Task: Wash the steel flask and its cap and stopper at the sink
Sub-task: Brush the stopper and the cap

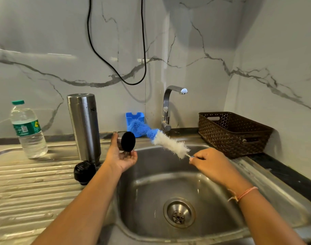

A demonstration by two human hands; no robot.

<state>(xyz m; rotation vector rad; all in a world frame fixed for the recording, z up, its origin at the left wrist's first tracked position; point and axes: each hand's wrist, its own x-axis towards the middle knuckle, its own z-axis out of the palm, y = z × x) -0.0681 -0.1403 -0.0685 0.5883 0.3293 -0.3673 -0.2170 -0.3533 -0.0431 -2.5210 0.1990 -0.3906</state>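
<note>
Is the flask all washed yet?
Taken apart already: the flask stands on the drainboard with the stopper beside it. Right now the left hand holds the cap and the right hand holds the brush. No water runs from the tap, so washing all three seems left.

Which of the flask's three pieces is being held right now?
The cap, its round black face showing, held in the left hand. The steel flask stands on the drainboard and the black stopper sits in front of it, both untouched.
</note>
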